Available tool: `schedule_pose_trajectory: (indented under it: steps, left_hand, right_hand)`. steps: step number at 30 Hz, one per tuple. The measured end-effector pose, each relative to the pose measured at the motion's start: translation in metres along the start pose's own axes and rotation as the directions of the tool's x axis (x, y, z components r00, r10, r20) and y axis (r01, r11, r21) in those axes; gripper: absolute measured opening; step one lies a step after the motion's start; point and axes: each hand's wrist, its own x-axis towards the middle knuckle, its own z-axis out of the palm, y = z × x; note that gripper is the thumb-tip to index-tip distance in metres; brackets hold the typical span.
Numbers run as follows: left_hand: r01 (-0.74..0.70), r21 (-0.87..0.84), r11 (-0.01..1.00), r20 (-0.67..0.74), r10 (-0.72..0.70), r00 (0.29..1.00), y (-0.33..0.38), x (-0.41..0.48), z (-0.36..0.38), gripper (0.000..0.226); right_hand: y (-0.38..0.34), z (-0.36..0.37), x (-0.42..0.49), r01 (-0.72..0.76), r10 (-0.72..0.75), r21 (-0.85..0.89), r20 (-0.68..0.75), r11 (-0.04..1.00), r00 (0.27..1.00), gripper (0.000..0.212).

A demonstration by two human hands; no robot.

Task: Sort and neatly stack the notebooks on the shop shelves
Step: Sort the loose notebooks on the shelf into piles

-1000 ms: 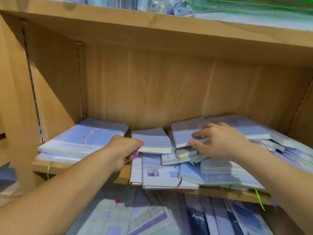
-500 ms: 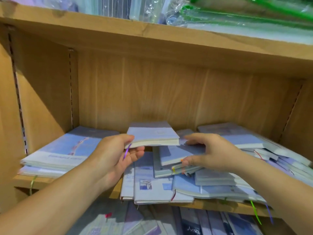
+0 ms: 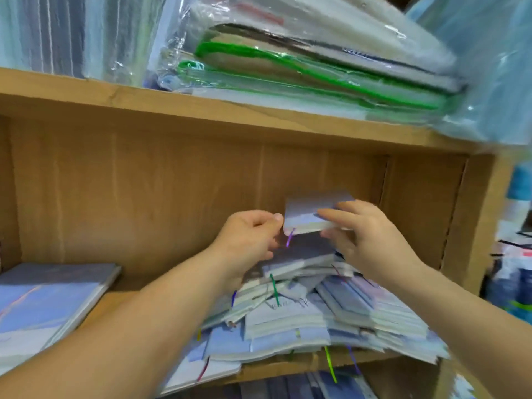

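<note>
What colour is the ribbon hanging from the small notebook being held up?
Purple. The ribbon hangs under the notebook, seen best in the head view.

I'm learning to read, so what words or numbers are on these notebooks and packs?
None can be read.
Dark marks on a lower notebook cover: too blurred.
Held-up small notebook: no print shows.
Plastic-wrapped packs above: no readable label.

small ntbk, level, purple ribbon, pinched btw fingers | messy ntbk pile just below fingers | flat stack far left
</note>
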Motion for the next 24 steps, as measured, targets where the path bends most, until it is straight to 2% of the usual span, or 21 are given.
schedule_pose_trajectory:
  steps: [1,3,4,6,8,10,11,12,13,14,16,17,19,20,22,24]
  left_hand:
    - [-0.008,0.127,0.992,-0.026,0.011,1.000,-0.008,0.000,-0.006,0.022]
    - [-0.008,0.328,0.945,-0.061,0.029,0.998,-0.027,-0.008,-0.029,0.017]
    - [-0.013,0.436,0.900,-0.055,0.041,0.998,-0.035,-0.016,-0.044,0.014]
    - [-0.018,0.595,0.803,-0.044,0.054,0.998,-0.050,-0.034,-0.077,0.009]
    - [0.023,0.685,0.728,-0.097,0.059,0.994,-0.058,-0.053,-0.108,0.016]
    - [0.077,0.716,0.694,-0.134,0.028,0.991,-0.065,-0.070,-0.135,0.009]
    - [0.110,0.713,0.693,-0.143,-0.010,0.990,-0.067,-0.080,-0.146,0.013]
    - [0.149,0.701,0.698,-0.164,-0.045,0.985,-0.070,-0.089,-0.155,0.023]
    - [0.183,0.683,0.707,-0.189,-0.071,0.979,-0.072,-0.097,-0.164,0.028]
    - [0.213,0.660,0.721,-0.214,-0.091,0.972,-0.076,-0.104,-0.172,0.028]
    - [0.243,0.594,0.767,-0.216,-0.138,0.966,-0.081,-0.119,-0.182,0.022]
    - [0.246,0.559,0.792,-0.200,-0.159,0.967,-0.084,-0.125,-0.185,0.020]
    - [0.213,0.544,0.812,-0.167,-0.145,0.975,-0.090,-0.136,-0.189,0.013]
    - [0.193,0.579,0.792,-0.163,-0.119,0.979,-0.091,-0.143,-0.188,0.017]
    - [0.167,0.692,0.702,-0.181,-0.055,0.982,-0.093,-0.155,-0.188,0.042]
    - [0.174,0.707,0.685,-0.219,-0.022,0.976,-0.096,-0.168,-0.187,0.043]
  right_hand:
    - [0.014,0.001,-0.005,-0.102,0.108,-0.042,0.167,0.994,0.980,0.036]
    - [0.033,0.007,-0.019,-0.330,0.332,-0.088,0.455,0.940,0.826,0.047]
    - [0.037,0.011,-0.023,-0.407,0.373,-0.045,0.504,0.912,0.779,0.052]
    - [0.040,0.016,-0.024,-0.449,0.375,0.067,0.448,0.891,0.811,0.049]
    - [0.034,0.018,-0.019,-0.463,0.416,0.026,0.396,0.886,0.819,0.043]
    - [0.015,0.017,-0.015,-0.400,0.455,-0.229,0.307,0.888,0.836,0.041]
    - [0.001,0.018,-0.013,-0.323,0.409,-0.326,0.240,0.888,0.881,0.040]
    - [-0.018,0.021,-0.011,-0.222,0.302,-0.353,0.192,0.909,0.934,0.040]
    - [-0.040,0.025,-0.009,-0.103,0.164,-0.306,0.182,0.947,0.970,0.042]
    - [-0.066,0.028,-0.007,0.001,0.037,-0.183,0.207,0.983,0.978,0.042]
    - [-0.119,0.037,-0.006,0.093,-0.126,0.121,0.305,0.988,0.944,0.043]
    - [-0.142,0.044,-0.008,0.125,-0.193,0.201,0.369,0.972,0.909,0.046]
    - [-0.175,0.063,-0.012,0.250,-0.317,0.204,0.447,0.946,0.836,0.050]
    - [-0.184,0.073,-0.014,0.300,-0.344,0.168,0.485,0.939,0.804,0.051]
    - [-0.191,0.085,-0.016,0.323,-0.305,0.084,0.607,0.943,0.733,0.059]
    - [-0.185,0.091,-0.019,0.341,-0.271,0.040,0.696,0.939,0.665,0.076]
